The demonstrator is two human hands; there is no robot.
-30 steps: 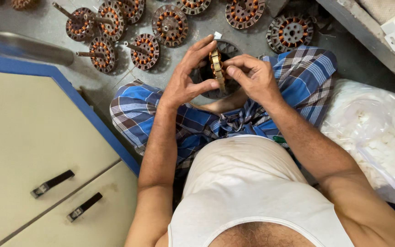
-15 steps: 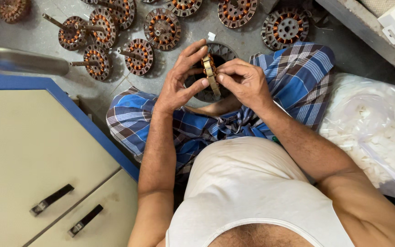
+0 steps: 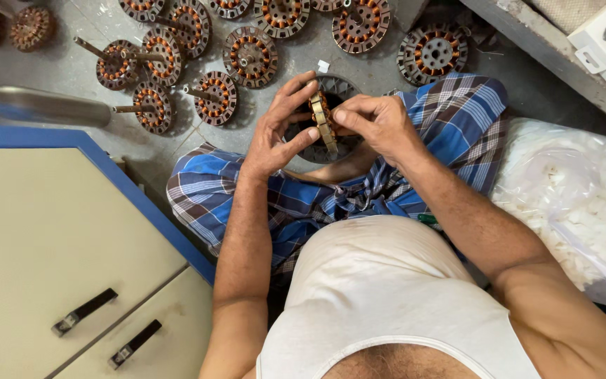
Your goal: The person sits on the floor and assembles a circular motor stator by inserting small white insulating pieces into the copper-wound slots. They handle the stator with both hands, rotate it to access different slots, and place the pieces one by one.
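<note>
I sit cross-legged in a blue checked cloth (image 3: 457, 126) and hold a round motor stator (image 3: 322, 121) edge-on above my lap. Its copper windings and pale metal rim face me. My left hand (image 3: 275, 133) cups its left side, fingers curled over the top. My right hand (image 3: 376, 126) pinches its right side with thumb and fingertips. Beneath the hands a dark ring-shaped stator (image 3: 331, 144) rests on my lap, mostly hidden.
Several copper-wound stators (image 3: 250, 56) lie on the grey floor ahead, some with shafts (image 3: 152, 105). A cream cabinet with a blue edge (image 3: 50, 231) stands at my left, a metal pipe (image 3: 36, 105) beside it. A clear bag of white pieces (image 3: 576, 203) sits at my right.
The view has shifted slightly; my hands and the stator sit a little lower and more central. My grip on the stator stays the same.
</note>
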